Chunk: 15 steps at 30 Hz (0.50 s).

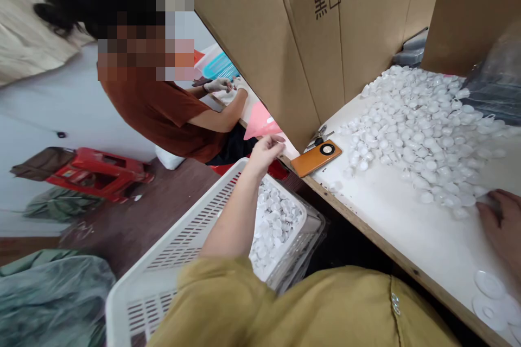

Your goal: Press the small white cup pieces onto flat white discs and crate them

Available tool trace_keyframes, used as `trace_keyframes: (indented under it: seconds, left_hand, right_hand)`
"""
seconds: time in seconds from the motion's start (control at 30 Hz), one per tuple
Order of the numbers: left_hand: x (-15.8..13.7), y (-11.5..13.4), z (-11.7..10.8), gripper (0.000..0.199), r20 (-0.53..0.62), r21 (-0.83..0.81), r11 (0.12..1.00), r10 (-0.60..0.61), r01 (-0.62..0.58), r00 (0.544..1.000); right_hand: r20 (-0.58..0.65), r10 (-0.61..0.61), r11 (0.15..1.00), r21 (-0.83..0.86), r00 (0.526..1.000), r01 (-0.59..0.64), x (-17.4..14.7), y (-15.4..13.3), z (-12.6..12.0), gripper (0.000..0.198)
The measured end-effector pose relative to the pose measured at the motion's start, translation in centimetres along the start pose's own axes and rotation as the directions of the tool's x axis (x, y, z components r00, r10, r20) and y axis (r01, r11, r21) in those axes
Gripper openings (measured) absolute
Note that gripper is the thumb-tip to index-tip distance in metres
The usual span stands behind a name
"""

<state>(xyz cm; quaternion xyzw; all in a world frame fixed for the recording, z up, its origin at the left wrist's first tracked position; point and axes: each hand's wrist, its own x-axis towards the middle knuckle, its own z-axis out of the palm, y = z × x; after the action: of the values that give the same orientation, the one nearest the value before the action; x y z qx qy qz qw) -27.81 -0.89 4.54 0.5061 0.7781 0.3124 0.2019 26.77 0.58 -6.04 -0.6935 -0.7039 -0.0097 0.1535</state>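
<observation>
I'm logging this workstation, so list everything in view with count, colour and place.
small plastic caps: a great many, white, heaped on the table
slotted plastic basket: one, white, beside the table, holding more caps
orange phone: one, at the table edge
cardboard boxes: at least two, brown, standing on the table
round discs: several, white, near table corner
red plastic stool: one, on the floor
co-worker: one, brown shirt, seated
left hand: above the basket
right hand: on the table by the caps
</observation>
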Motion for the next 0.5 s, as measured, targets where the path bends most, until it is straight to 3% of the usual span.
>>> trace_keyframes:
  seconds: [0.07,0.1,0.17,0.23,0.27,0.33,0.4,0.5]
  left_hand:
    - [-3.1,2.0,1.5,0.035,0.223,-0.144,0.983,0.145,-0.114,0.964]
    - [-4.6,3.2,2.9,0.033,0.342,-0.185,0.968,0.223,-0.167,0.913]
    - [-7.2,5.9,6.5,0.028,0.538,-0.23,0.934,0.355,-0.272,0.765]
    - [-9.3,8.8,10.5,0.028,0.648,-0.25,0.889,0.447,-0.383,0.616]
    - [-10.1,10.1,12.5,0.032,0.679,-0.243,0.869,0.47,-0.431,0.565]
    - [-11.3,12.4,15.8,0.042,0.709,-0.168,0.84,0.467,-0.516,0.529]
    - [-11.8,14.1,18.0,0.041,0.721,-0.031,0.8,0.433,-0.599,0.541]
    - [-11.7,15.1,19.5,0.025,0.731,0.149,0.717,0.384,-0.681,0.564]
  right_hand:
    - [-0.007,-0.001,1.0,-0.022,1.0,0.001,0.1,-0.6,-0.5,0.061]
    - [-0.004,-0.014,0.999,-0.036,1.0,0.014,0.1,-0.9,-0.8,0.061]
    - [0.016,-0.067,0.997,-0.046,0.998,0.068,0.1,-1.4,-1.2,0.057]
    - [0.019,-0.095,0.995,-0.003,0.995,0.095,0.1,-1.8,-1.4,0.051]
    - [0.009,-0.095,0.995,0.04,0.995,0.094,0.1,-1.8,-1.5,0.048]
    - [0.001,-0.082,0.988,0.135,0.997,0.081,0.1,-1.8,-1.6,0.04]
    - [0.032,-0.088,0.971,0.224,0.996,0.079,0.0,-2.0,-2.0,0.032]
    - [0.129,-0.061,0.926,0.378,0.99,0.008,-0.3,-3.1,-3.2,0.027]
